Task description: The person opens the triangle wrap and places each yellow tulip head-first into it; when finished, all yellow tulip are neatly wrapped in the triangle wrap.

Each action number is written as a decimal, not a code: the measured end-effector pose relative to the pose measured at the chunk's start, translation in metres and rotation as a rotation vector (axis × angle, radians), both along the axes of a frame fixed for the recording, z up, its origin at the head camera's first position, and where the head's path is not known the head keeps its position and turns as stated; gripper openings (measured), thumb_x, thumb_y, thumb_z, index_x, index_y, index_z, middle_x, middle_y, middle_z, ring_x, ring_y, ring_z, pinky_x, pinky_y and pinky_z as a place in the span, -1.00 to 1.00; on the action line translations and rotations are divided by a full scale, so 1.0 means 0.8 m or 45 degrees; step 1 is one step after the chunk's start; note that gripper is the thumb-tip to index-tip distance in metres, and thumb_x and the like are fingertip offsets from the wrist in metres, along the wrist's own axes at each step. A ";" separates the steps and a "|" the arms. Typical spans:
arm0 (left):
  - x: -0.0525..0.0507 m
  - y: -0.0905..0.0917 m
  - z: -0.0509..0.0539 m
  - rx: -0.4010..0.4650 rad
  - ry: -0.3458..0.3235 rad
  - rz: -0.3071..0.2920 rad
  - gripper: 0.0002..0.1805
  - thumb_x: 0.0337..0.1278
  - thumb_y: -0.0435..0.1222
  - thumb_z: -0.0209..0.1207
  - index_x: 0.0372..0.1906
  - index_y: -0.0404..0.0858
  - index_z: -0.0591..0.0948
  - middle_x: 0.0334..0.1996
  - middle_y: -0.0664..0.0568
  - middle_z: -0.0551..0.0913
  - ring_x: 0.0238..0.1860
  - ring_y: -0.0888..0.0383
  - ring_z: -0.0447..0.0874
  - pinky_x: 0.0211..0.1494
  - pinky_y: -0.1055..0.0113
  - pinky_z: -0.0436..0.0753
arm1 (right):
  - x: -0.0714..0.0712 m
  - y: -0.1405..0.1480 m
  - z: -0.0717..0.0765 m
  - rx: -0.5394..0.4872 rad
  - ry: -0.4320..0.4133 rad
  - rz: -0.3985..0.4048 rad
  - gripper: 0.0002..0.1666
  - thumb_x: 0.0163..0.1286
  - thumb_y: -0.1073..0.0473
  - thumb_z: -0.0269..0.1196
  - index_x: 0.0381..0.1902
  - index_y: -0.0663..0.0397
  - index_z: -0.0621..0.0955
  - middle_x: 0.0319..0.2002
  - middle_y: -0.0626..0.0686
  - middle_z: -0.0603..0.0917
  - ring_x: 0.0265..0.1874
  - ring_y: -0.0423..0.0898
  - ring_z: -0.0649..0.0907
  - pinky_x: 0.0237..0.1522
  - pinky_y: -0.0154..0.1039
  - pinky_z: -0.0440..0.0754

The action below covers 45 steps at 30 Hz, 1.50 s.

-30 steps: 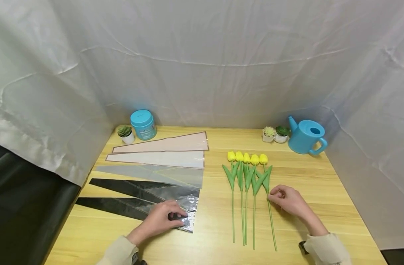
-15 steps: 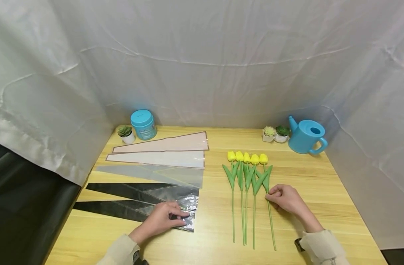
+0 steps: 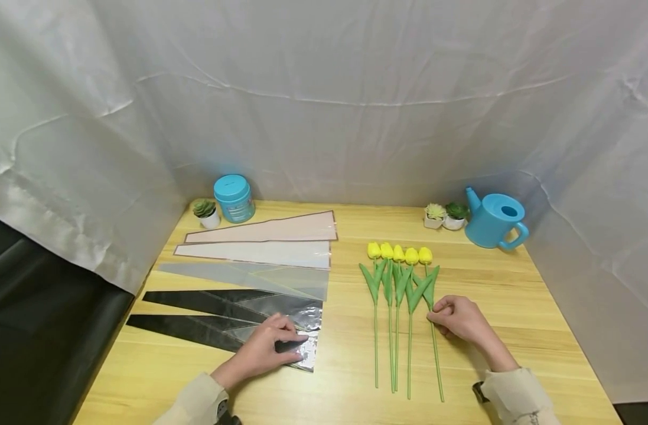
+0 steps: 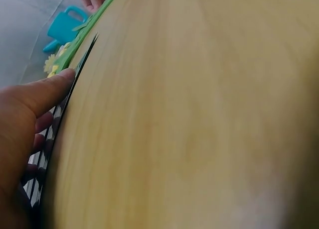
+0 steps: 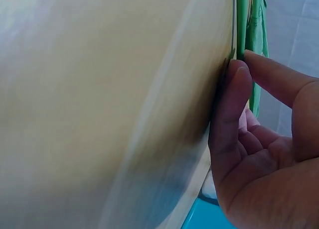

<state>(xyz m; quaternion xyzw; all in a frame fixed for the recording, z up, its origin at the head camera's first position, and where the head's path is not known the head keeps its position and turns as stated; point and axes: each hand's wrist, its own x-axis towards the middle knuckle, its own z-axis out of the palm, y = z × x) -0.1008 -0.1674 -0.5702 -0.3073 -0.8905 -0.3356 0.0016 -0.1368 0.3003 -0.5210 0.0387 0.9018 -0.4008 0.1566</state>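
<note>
My left hand (image 3: 265, 348) rests on the wide end of the nearest black flower sleeve (image 3: 191, 332), a flat tapered plastic one. In the left wrist view its thumb (image 4: 55, 89) lies straight along the sleeve's edge. A second black sleeve (image 3: 207, 301) lies just behind it. On the right, several yellow tulips (image 3: 411, 255) with green leaves and long thin stems lie side by side, heads away from me. My right hand (image 3: 462, 321) pinches the stem of the rightmost tulip (image 3: 436, 360) below its leaves, between thumb and index finger; the stem lies on the table.
A grey translucent sleeve (image 3: 249, 277), a white one (image 3: 265, 254) and a pink one (image 3: 270, 229) lie behind the black ones. At the back stand a blue jar (image 3: 235, 203), a blue watering can (image 3: 494, 221) and small potted succulents (image 3: 434, 217). Grey cloth (image 3: 324, 130) surrounds the table.
My right hand's fingertips have moved slightly left onto the rightmost stem. The left hand and black sleeves have shifted a little; the head view has also swung slightly. The tulips look unmoved.
</note>
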 end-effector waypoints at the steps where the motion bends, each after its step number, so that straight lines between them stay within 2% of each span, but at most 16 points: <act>1: 0.000 0.001 0.000 0.004 0.005 -0.005 -0.53 -0.04 0.03 0.54 0.05 0.06 0.80 -0.17 0.42 0.57 -0.03 0.27 0.52 0.13 0.23 0.60 | 0.000 0.000 0.000 0.000 -0.002 0.001 -0.67 0.40 0.13 0.40 -0.11 0.31 0.62 -0.47 0.08 0.71 -0.54 -0.07 0.69 -0.46 -0.20 0.69; 4: -0.001 0.003 -0.001 0.018 0.009 -0.009 -0.55 -0.01 0.02 0.53 0.03 0.03 0.81 -0.17 0.42 0.56 -0.10 0.40 0.39 0.01 0.37 0.54 | 0.000 0.000 0.000 0.009 -0.008 -0.007 -0.68 0.39 0.13 0.41 -0.12 0.31 0.63 -0.47 0.07 0.71 -0.54 -0.08 0.70 -0.45 -0.20 0.70; 6: -0.002 0.004 -0.001 0.039 0.000 -0.008 -0.64 0.02 -0.01 0.52 -0.03 0.04 0.83 -0.19 0.43 0.56 -0.11 0.42 0.40 0.04 0.33 0.56 | 0.000 0.001 0.000 0.012 -0.008 -0.010 -0.68 0.39 0.13 0.41 -0.12 0.31 0.63 -0.47 0.06 0.72 -0.54 -0.08 0.70 -0.45 -0.19 0.70; 9: -0.003 0.006 -0.001 0.078 -0.005 -0.015 -0.80 0.06 -0.08 0.52 -0.18 0.04 0.86 -0.24 0.43 0.57 -0.11 0.40 0.46 0.32 0.08 0.57 | -0.001 0.001 0.001 0.011 -0.006 -0.010 -0.68 0.39 0.13 0.41 -0.14 0.31 0.64 -0.48 0.05 0.73 -0.54 -0.08 0.71 -0.45 -0.18 0.71; 11: -0.002 0.007 -0.001 0.094 -0.009 -0.016 -0.87 0.06 -0.12 0.52 -0.25 0.05 0.87 -0.27 0.42 0.59 -0.10 0.38 0.54 0.46 -0.13 0.44 | -0.002 0.001 0.001 0.008 -0.006 -0.010 -0.70 0.38 0.14 0.42 -0.17 0.31 0.65 -0.49 0.04 0.74 -0.54 -0.08 0.71 -0.45 -0.19 0.71; 13: -0.002 0.007 -0.001 0.115 -0.025 -0.012 -0.89 0.06 -0.15 0.51 -0.27 0.04 0.86 -0.28 0.43 0.60 -0.09 0.39 0.60 0.53 -0.23 0.28 | -0.002 0.001 0.001 0.012 -0.004 -0.008 -0.72 0.38 0.13 0.42 -0.21 0.29 0.67 -0.50 0.02 0.75 -0.54 -0.09 0.71 -0.46 -0.20 0.70; 16: -0.002 0.007 -0.001 0.183 -0.083 0.006 -0.88 0.07 -0.17 0.51 -0.24 0.03 0.86 -0.28 0.42 0.65 -0.11 0.39 0.66 0.55 -0.18 0.24 | -0.002 0.002 0.001 0.017 0.005 0.001 -0.74 0.38 0.13 0.42 -0.26 0.27 0.70 -0.53 0.01 0.75 -0.55 -0.10 0.71 -0.47 -0.23 0.69; 19: -0.003 0.007 -0.002 0.273 -0.133 0.015 -0.87 0.08 -0.19 0.50 -0.23 0.00 0.86 -0.29 0.40 0.69 -0.16 0.41 0.66 0.43 0.00 0.51 | -0.002 0.003 0.001 0.009 0.011 0.010 -0.75 0.38 0.14 0.42 -0.28 0.27 0.71 -0.53 0.01 0.75 -0.55 -0.10 0.71 -0.47 -0.24 0.68; 22: -0.003 0.008 -0.002 0.312 -0.167 0.019 -0.87 0.09 -0.18 0.50 -0.22 -0.01 0.87 -0.26 0.37 0.73 -0.16 0.39 0.66 0.18 0.23 0.66 | -0.002 0.004 0.000 -0.008 0.010 0.011 -0.76 0.38 0.15 0.41 -0.29 0.28 0.71 -0.53 0.02 0.75 -0.55 -0.09 0.71 -0.47 -0.24 0.69; 23: -0.002 0.009 -0.002 0.325 -0.183 0.019 -0.87 0.10 -0.17 0.50 -0.22 -0.01 0.87 -0.26 0.36 0.73 -0.15 0.38 0.66 0.10 0.28 0.67 | -0.001 0.004 0.000 -0.016 0.007 0.009 -0.77 0.38 0.16 0.41 -0.28 0.28 0.71 -0.53 0.02 0.75 -0.54 -0.09 0.71 -0.46 -0.24 0.70; 30: 0.003 0.014 0.004 0.417 -0.271 0.048 -0.89 0.09 -0.16 0.51 -0.25 -0.01 0.87 -0.29 0.31 0.73 -0.19 0.34 0.65 -0.01 0.36 0.64 | -0.001 0.004 -0.001 -0.042 -0.003 0.001 -0.77 0.38 0.18 0.41 -0.28 0.30 0.71 -0.52 0.03 0.75 -0.53 -0.09 0.72 -0.45 -0.23 0.72; 33: 0.005 0.017 0.006 0.360 -0.252 0.039 -0.89 0.06 -0.18 0.53 -0.27 0.01 0.86 -0.29 0.34 0.72 -0.17 0.35 0.64 0.02 0.34 0.63 | -0.002 0.003 0.000 -0.043 -0.015 0.000 -0.78 0.38 0.18 0.40 -0.28 0.29 0.71 -0.52 0.03 0.75 -0.53 -0.09 0.72 -0.44 -0.23 0.72; 37: 0.004 0.019 0.008 0.200 -0.156 -0.019 -0.84 0.00 -0.18 0.56 -0.27 0.05 0.84 -0.25 0.38 0.70 -0.11 0.37 0.61 0.11 0.28 0.63 | -0.002 0.003 -0.001 -0.030 -0.026 -0.006 -0.78 0.38 0.17 0.40 -0.28 0.27 0.71 -0.52 0.03 0.75 -0.54 -0.09 0.72 -0.43 -0.24 0.71; 42: -0.002 0.017 0.007 0.071 -0.040 -0.077 -0.71 -0.03 -0.12 0.57 -0.12 0.04 0.85 -0.19 0.36 0.64 -0.09 0.37 0.54 0.09 0.30 0.61 | -0.002 0.004 -0.001 -0.021 -0.016 0.005 -0.77 0.38 0.16 0.41 -0.28 0.28 0.71 -0.52 0.03 0.75 -0.54 -0.10 0.72 -0.44 -0.23 0.70; 45: -0.004 0.016 0.005 0.013 0.017 -0.063 -0.65 0.03 -0.07 0.54 -0.02 0.08 0.83 -0.17 0.37 0.60 -0.05 0.36 0.46 0.17 0.20 0.56 | -0.003 0.004 -0.001 -0.018 -0.019 0.001 -0.78 0.37 0.17 0.41 -0.29 0.26 0.71 -0.53 0.03 0.75 -0.55 -0.10 0.71 -0.44 -0.23 0.70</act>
